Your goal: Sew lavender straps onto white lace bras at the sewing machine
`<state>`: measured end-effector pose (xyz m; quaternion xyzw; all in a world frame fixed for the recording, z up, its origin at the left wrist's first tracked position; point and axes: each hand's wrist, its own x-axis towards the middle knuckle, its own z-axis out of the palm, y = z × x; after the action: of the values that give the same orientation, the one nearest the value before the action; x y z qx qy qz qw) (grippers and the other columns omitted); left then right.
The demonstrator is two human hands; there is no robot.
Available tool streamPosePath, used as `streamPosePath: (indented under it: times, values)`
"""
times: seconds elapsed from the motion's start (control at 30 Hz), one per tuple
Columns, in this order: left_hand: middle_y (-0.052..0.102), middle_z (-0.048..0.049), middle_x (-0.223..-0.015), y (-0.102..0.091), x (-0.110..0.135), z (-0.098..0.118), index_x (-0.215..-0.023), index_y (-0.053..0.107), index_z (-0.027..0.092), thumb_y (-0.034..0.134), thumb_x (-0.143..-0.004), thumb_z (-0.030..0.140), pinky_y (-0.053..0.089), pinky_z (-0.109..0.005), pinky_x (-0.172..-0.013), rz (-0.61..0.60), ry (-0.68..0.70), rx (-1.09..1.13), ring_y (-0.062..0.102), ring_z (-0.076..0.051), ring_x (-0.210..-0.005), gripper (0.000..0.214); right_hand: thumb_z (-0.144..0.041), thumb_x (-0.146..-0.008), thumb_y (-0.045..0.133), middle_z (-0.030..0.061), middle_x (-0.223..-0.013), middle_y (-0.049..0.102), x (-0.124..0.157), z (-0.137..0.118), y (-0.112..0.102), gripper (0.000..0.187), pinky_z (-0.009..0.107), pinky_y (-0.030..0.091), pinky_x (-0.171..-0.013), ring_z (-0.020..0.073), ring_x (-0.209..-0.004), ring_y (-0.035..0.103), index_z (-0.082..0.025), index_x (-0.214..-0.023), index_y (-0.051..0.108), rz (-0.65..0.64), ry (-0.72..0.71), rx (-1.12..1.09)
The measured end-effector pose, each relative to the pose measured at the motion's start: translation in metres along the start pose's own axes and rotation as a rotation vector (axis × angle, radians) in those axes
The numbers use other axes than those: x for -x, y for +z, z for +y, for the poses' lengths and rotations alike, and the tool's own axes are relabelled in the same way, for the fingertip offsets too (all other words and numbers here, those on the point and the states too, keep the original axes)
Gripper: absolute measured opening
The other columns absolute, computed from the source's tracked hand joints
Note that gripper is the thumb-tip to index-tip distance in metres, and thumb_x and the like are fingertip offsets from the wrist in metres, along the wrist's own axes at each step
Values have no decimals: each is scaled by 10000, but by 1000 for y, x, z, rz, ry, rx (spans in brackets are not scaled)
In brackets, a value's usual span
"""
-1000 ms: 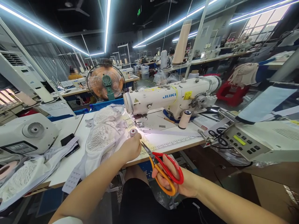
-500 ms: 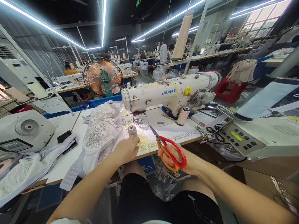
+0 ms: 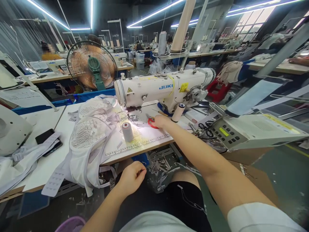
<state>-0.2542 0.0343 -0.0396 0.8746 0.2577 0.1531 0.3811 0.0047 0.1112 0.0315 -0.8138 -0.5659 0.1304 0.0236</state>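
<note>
Head view. The right hand (image 3: 161, 121) reaches forward over the white worktop (image 3: 64, 129) and meets the handles of the red-handled scissors (image 3: 152, 123), which lie low beside the needle area of the JUKI sewing machine (image 3: 154, 90); the fingers are partly hidden, so whether they grasp or have released the handles cannot be told. The left hand (image 3: 132, 178), curled into a loose fist, is above the lap, in front of the worktop's near edge. A grey thread spool (image 3: 127, 132) stands upright near the needle area, behind a printed measuring strip (image 3: 136, 147). To its left lies a white lace bra (image 3: 84, 135), partly overhanging the edge. A peach thread cone (image 3: 178, 112) stands just beside the machine's base.
</note>
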Motion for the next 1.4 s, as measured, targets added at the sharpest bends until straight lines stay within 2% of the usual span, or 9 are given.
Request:
streamPosePath:
  times: [0.17,0.33,0.5,0.57,0.67,0.77,0.87,1.23,1.4]
  values:
    - [592,-42,-796,-4,11,-7,-735,577,170,435,-818,193,447,-267,-687,1,-57,34,555,-147,-716,165,-420,-761,575,203,-852,618,1,1,1,388,319,407,-678,297,-882,565,-37,-801,612,85,79,-165]
    - [616,-61,-813,-15,4,2,-767,609,161,434,-834,216,455,-286,-731,81,4,169,567,-159,-770,195,-260,-771,484,20,-611,514,52,11,-6,138,238,344,-511,134,-575,486,-142,-812,542,72,-3,-409]
    - [545,-102,-1200,-6,-34,30,-1157,520,184,466,-841,284,400,-347,-936,193,94,596,512,-197,-1079,335,-218,-773,453,-67,-528,347,132,3,-10,58,194,256,-431,63,-447,301,-183,-806,485,-169,-258,-920]
    - [518,-95,-1244,5,-51,43,-1167,505,179,477,-832,338,360,-370,-979,156,130,819,452,-215,-1163,372,-234,-776,487,-67,-547,361,154,-3,-10,68,189,257,-437,55,-465,303,-174,-802,504,-230,-349,-1133]
    - [623,-101,-937,23,-62,55,-999,571,141,393,-847,450,430,-406,-864,-41,0,1144,573,-222,-945,388,-257,-771,546,-55,-598,434,168,-7,-6,95,183,322,-450,48,-488,370,-167,-799,533,-154,-333,-1376]
    - [501,0,-567,30,-51,55,-838,573,140,436,-824,471,471,-362,-677,-254,-172,1348,544,-137,-560,358,-252,-707,654,-37,-668,543,167,-1,2,155,182,427,-499,47,-535,483,-166,-808,573,16,-239,-1588]
    - [355,72,-454,28,-32,44,-688,529,139,600,-757,382,417,-252,-523,-314,-280,1425,368,-51,-392,262,-227,-624,736,15,-860,652,165,16,14,263,191,513,-606,54,-627,585,-166,-853,622,104,-124,-1720]
    - [372,68,-486,24,22,-6,-661,487,142,630,-743,372,393,-211,-458,-359,-566,1384,354,-40,-397,282,-270,-658,716,30,-904,648,176,51,79,209,223,526,-572,86,-642,583,-230,-851,648,258,43,-1734]
    - [324,72,-512,28,34,-14,-698,485,135,660,-717,325,165,-120,-371,-407,-660,1414,256,-19,-407,259,-328,-703,676,-28,-660,504,174,52,97,135,205,388,-455,55,-482,402,-242,-775,600,344,7,-1699]
